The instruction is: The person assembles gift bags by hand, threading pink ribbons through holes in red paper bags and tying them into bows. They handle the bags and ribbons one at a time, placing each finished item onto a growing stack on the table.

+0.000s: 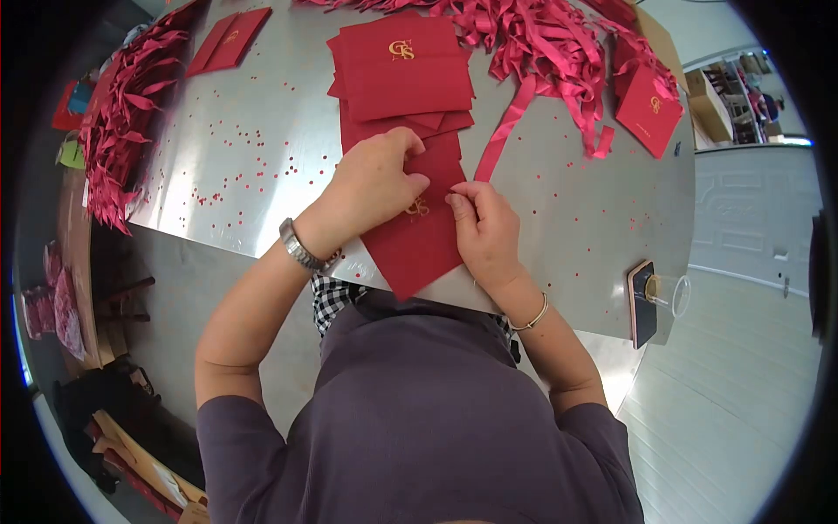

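A red envelope (410, 249) with a gold logo lies at the table's near edge, one corner jutting past it. My left hand (374, 185) rests over its upper left part, thumb and forefinger curved and apart; its other fingertips are hidden. At the envelope's right edge, my right hand (491, 234) pinches thumb against forefinger. A small dark bit, perhaps the envelope's edge, shows at those tips. Just beyond is an uneven stack of red envelopes (403, 83), the same gold logo on top. One pink ribbon (506, 131) trails down towards my right hand.
Pink ribbons (550, 44) heap at the far right beside a red envelope (650, 109). More ribboned red pieces (122, 131) pile on the left. A phone (643, 306) and a clear plastic cup (672, 295) sit at the right edge. Red confetti dots the metal table (297, 113).
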### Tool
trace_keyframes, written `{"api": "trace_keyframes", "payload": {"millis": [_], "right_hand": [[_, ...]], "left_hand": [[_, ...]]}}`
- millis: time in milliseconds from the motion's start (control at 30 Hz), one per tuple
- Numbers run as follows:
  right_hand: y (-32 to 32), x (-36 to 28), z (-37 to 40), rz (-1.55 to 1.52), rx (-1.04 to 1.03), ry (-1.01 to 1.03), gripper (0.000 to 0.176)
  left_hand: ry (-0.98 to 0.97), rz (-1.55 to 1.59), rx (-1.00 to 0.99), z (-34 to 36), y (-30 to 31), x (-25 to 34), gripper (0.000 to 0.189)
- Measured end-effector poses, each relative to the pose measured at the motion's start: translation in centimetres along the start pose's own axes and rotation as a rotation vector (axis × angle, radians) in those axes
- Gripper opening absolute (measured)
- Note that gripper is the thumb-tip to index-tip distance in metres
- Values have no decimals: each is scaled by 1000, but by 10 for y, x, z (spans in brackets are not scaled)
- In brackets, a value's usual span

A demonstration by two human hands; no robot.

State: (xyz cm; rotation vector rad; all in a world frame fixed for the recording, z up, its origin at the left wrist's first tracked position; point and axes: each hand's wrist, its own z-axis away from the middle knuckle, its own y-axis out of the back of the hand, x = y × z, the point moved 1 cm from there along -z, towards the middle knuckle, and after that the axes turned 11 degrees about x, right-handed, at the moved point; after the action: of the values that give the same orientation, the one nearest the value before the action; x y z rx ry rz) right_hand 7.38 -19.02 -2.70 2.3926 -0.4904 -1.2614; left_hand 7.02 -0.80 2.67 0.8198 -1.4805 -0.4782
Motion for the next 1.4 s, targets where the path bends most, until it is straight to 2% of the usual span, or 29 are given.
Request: {"api": "trace_keyframes", "payload": {"millis": [100, 133, 200, 233, 300, 433, 500, 600, 700, 800, 933, 1000, 1033, 1100, 1167, 1233, 1267, 1300, 1367, 1400], "right_hand": [[2, -6, 2, -1, -36, -40, 6], [2, -8, 3, 0, -49, -42, 6], [0, -12, 3, -121, -33, -219, 6], [3, -15, 0, -120, -43, -221, 6], [6, -26, -8, 48, -78, 132, 6], [-3, -28, -11, 62, -105, 187, 8], [-6, -28, -11, 56, -132, 16, 8], [-9, -29, -12, 35, -157, -64, 6], [-10, -28, -12, 12, -160, -81, 7], [-9, -31, -13, 55, -182, -85, 8], [-11, -32, -16, 86, -199, -52, 9], [-12, -34, -19, 286, -228, 366, 10], [-11, -37, -22, 283, -230, 365, 10], [-11, -44, -27, 431, -386, 514, 7], [-11, -51, -30, 506, -385, 601, 6], [-13, -50, -31, 477, -359, 551, 7], [-11, -46, -34, 380, -420, 424, 9], [-8, -49, -43, 278, -461, 224, 12], [-9, -38, -47, 121, -416, 10, 14], [-7, -39, -46, 145, -402, 16, 13]], "left_hand": [[53, 116, -82, 3, -3, -13, 31], [133, 212, -138, 5, -4, -20, 32], [221, 312, -193, 10, -5, -25, 34], [262, 367, -215, 14, -3, -24, 31], [309, 425, -236, 20, -3, -25, 27], [222, 444, -189, 25, -8, -28, 26], [188, 436, -169, 27, -10, -31, 26], [174, 489, -161, 29, -15, -35, 27], [119, 397, -104, 31, -12, -31, 26], [199, 386, -161, 32, -10, -28, 22], [123, 379, -110, 33, -15, -33, 24], [109, 382, -88, 34, -16, -34, 24], [88, 341, -83, 34, -16, -33, 22], [90, 282, -99, 37, -17, -30, 20], [29, 206, -51, 41, -23, -31, 20], [108, 171, -54, 44, -17, -24, 23], [12, 160, -1, 44, -24, -33, 23], [7, 191, 21, 44, -23, -33, 22], [69, 246, 36, 42, -15, -28, 20], [100, 275, 17, 40, -13, -23, 20]]}}
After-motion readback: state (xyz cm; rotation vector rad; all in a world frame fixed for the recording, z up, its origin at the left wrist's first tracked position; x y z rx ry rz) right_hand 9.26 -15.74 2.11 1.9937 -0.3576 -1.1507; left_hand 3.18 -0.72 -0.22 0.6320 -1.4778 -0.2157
